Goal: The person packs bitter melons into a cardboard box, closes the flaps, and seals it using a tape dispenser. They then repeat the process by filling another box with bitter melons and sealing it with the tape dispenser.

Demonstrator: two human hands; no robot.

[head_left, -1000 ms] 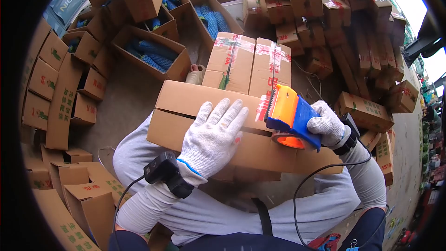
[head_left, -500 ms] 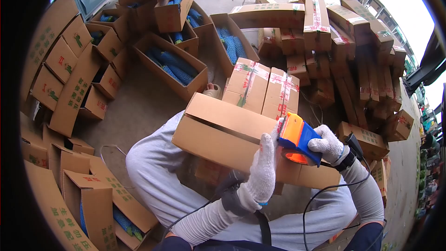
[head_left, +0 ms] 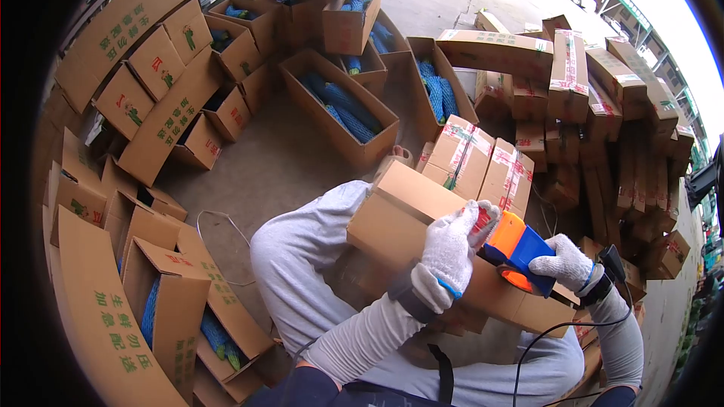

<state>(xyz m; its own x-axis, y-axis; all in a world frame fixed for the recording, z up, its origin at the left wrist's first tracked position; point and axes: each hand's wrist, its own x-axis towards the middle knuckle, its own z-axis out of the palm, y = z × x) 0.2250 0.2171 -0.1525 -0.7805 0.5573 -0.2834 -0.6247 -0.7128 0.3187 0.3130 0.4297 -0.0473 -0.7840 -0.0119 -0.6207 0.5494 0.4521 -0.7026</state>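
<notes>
White knitted gloves cover both hands. Right hand (head_left: 563,264): fingers clamped around a tape dispenser (head_left: 529,252) of smooth blue and orange, positioned over the right part of a long, rectangular carton (head_left: 388,230) of plain matt cardboard. Left hand (head_left: 451,247): fingers bent and close together at the dispenser's front; whether they pinch anything cannot be told. Just beyond, two cartons (head_left: 461,152) carry red-printed, glossy tape. Farther left, an open carton (head_left: 379,145) contains elongated bundles (head_left: 351,108) in blue, diamond-textured netting.
</notes>
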